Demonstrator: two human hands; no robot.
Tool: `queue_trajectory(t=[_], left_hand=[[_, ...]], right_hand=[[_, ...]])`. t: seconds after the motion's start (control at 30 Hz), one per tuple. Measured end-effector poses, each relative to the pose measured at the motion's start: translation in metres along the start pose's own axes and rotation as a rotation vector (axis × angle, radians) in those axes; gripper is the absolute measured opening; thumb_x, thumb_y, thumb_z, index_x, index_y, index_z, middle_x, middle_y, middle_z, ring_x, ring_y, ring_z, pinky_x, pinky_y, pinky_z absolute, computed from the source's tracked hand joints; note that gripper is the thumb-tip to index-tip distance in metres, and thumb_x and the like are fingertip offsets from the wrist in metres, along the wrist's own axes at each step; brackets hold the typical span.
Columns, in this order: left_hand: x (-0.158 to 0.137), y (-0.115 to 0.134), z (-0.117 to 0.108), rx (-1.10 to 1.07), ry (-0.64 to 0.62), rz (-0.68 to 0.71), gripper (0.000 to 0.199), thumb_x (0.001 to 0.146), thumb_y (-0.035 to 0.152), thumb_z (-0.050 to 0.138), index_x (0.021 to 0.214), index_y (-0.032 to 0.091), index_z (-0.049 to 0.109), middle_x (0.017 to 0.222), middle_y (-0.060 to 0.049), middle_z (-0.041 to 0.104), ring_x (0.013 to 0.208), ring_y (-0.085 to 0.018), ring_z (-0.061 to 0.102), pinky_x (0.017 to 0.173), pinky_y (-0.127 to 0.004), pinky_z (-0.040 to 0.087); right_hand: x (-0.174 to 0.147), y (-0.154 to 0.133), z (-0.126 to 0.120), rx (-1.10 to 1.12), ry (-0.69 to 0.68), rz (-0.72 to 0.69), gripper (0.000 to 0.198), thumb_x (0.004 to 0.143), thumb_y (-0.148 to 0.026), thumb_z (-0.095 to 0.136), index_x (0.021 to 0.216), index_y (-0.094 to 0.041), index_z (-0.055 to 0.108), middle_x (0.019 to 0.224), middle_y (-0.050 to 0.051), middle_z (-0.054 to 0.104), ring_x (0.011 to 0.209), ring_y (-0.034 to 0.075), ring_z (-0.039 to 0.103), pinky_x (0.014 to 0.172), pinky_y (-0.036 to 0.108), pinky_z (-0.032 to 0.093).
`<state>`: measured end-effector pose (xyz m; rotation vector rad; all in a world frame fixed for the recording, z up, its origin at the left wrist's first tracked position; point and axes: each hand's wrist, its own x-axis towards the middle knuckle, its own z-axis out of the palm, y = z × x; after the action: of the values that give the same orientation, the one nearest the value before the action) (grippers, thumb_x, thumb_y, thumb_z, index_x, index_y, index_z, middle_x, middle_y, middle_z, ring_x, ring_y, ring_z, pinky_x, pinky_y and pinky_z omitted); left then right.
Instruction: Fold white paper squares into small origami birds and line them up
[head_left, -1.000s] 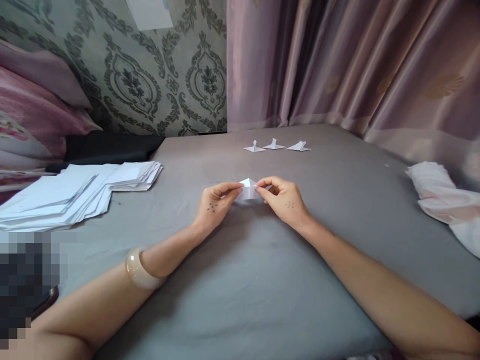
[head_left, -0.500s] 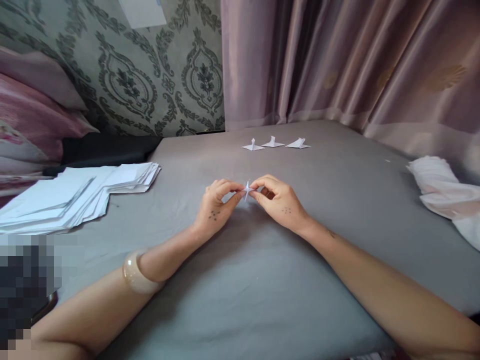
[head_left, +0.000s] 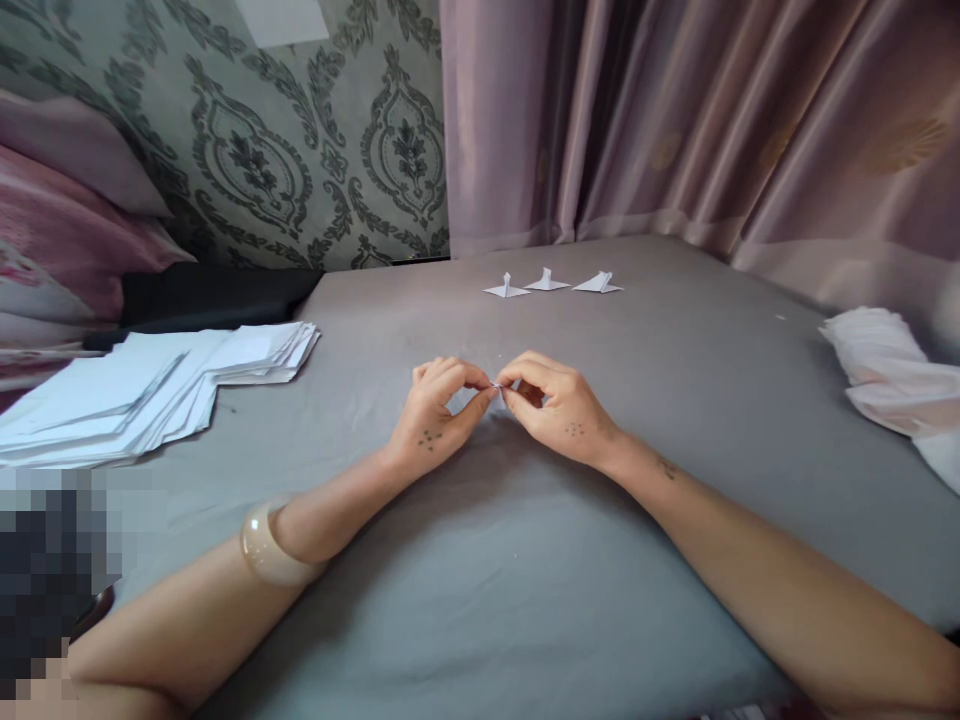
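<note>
My left hand (head_left: 442, 405) and my right hand (head_left: 551, 405) meet fingertip to fingertip above the grey cloth surface. Between them they pinch a small piece of folded white paper (head_left: 496, 386); only a sliver of it shows, as thumbs and forefingers cover the rest. Both hands are closed in a pinch, the other fingers curled. Beyond them, three folded white paper figures stand in a row: the left one (head_left: 507, 288), the middle one (head_left: 547, 281) and the right one (head_left: 598, 283).
On the left lies a fanned stack of white paper sheets (head_left: 150, 380), with a black item (head_left: 217, 298) behind it. A crumpled white cloth (head_left: 892, 365) rests at the right. Curtains (head_left: 510, 130) and a patterned wall (head_left: 315, 140) bound the far side.
The small folded paper stood out between my fingertips with points showing up and down; now the fingers are closer together and cover most of it.
</note>
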<state>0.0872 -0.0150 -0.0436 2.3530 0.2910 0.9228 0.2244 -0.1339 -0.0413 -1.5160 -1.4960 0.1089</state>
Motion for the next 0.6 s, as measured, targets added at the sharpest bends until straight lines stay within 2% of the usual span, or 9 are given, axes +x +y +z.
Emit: queue_trajectory(t=[0.07, 0.17, 0.27, 0.37, 0.47, 0.6], left_hand=[[0.000, 0.000, 0.000, -0.006, 0.033, 0.011, 0.006, 0.085, 0.026, 0.062, 0.089, 0.023, 0.062, 0.093, -0.003, 0.067, 0.093, -0.019, 0.059, 0.092, -0.034, 0.033], [0.000, 0.000, -0.001, -0.011, 0.029, 0.030, 0.017, 0.086, 0.027, 0.061, 0.102, 0.023, 0.062, 0.110, -0.007, 0.066, 0.107, -0.021, 0.058, 0.097, -0.036, 0.033], [0.000, -0.002, 0.000, -0.018, -0.012, 0.027, 0.011, 0.088, 0.027, 0.059, 0.096, 0.023, 0.065, 0.099, -0.004, 0.070, 0.096, -0.019, 0.062, 0.097, -0.037, 0.034], [0.001, -0.006, 0.001, -0.146, 0.014, -0.069, 0.011, 0.085, 0.031, 0.064, 0.087, 0.020, 0.067, 0.085, -0.002, 0.070, 0.082, -0.016, 0.062, 0.089, -0.033, 0.041], [0.002, -0.008, 0.001, -0.365, 0.011, -0.213, 0.017, 0.082, 0.035, 0.068, 0.083, 0.018, 0.068, 0.084, -0.003, 0.069, 0.080, -0.015, 0.061, 0.079, -0.028, 0.045], [0.002, -0.008, 0.002, -0.555, -0.011, -0.334, 0.020, 0.079, 0.037, 0.071, 0.083, 0.017, 0.069, 0.084, -0.003, 0.068, 0.080, -0.014, 0.059, 0.077, -0.027, 0.045]], right_hand=[[0.000, 0.001, 0.000, 0.001, -0.003, -0.017, 0.012, 0.084, -0.015, 0.051, 0.084, -0.022, 0.061, 0.083, 0.000, 0.059, 0.061, 0.009, 0.051, 0.062, 0.025, 0.044], [0.000, 0.001, 0.000, 0.013, -0.008, -0.020, 0.012, 0.084, -0.016, 0.051, 0.084, -0.022, 0.061, 0.083, 0.000, 0.060, 0.060, 0.009, 0.051, 0.061, 0.024, 0.043], [0.000, -0.003, -0.001, 0.034, -0.014, -0.001, 0.011, 0.083, -0.016, 0.051, 0.083, -0.020, 0.061, 0.082, 0.001, 0.060, 0.059, 0.009, 0.051, 0.060, 0.024, 0.043], [0.001, -0.008, -0.002, 0.064, -0.032, 0.107, 0.007, 0.082, -0.022, 0.056, 0.085, -0.019, 0.061, 0.076, 0.000, 0.060, 0.057, 0.009, 0.051, 0.057, 0.024, 0.043], [0.000, -0.009, 0.000, 0.102, -0.032, 0.247, 0.020, 0.080, -0.037, 0.064, 0.088, -0.019, 0.060, 0.065, -0.003, 0.058, 0.054, 0.009, 0.050, 0.054, 0.024, 0.041], [0.000, -0.005, 0.004, 0.199, -0.008, 0.335, 0.026, 0.080, -0.045, 0.064, 0.083, -0.020, 0.061, 0.061, -0.004, 0.055, 0.051, 0.008, 0.048, 0.049, 0.023, 0.036]])
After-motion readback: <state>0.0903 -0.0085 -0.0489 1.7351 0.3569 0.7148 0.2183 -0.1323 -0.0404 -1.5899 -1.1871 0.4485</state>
